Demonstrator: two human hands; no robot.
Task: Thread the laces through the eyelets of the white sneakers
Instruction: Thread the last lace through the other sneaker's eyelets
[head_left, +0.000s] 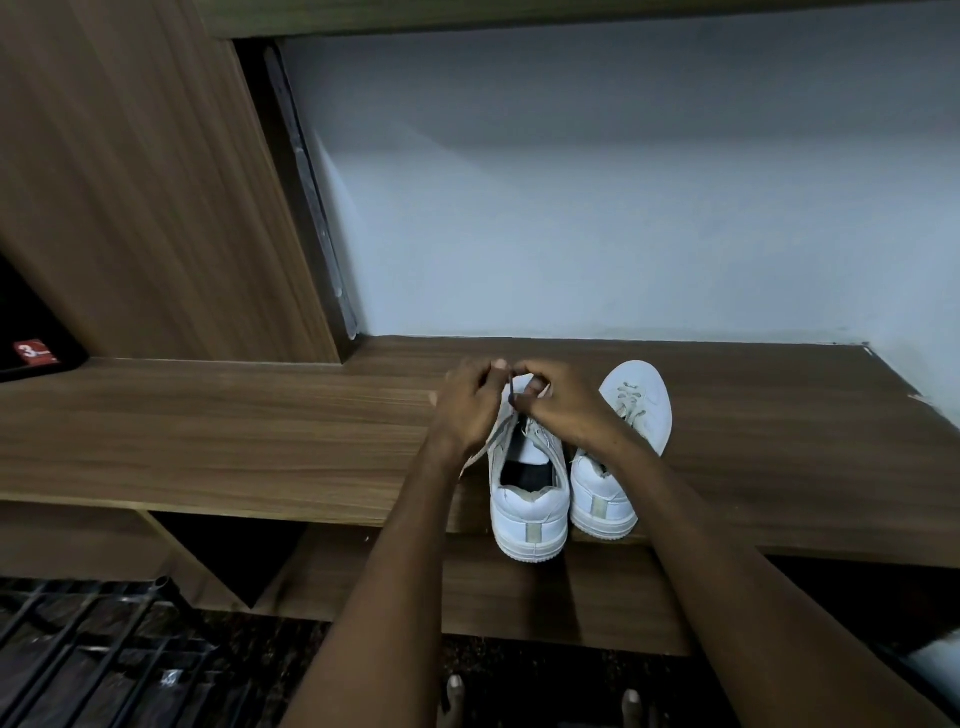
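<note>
Wooden bench (208, 441), front edge: two white sneakers (621, 499) side by side. Left hand (470, 408) and right hand (558, 397) pinch lace (513, 389) over left sneaker (530, 493).

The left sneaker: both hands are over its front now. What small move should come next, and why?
Probably feed the lace tip into the next eyelet. Both the left hand and the right hand pinch it above the left sneaker, whose tongue area looks unlaced, while the right sneaker already shows crossed laces.
</note>
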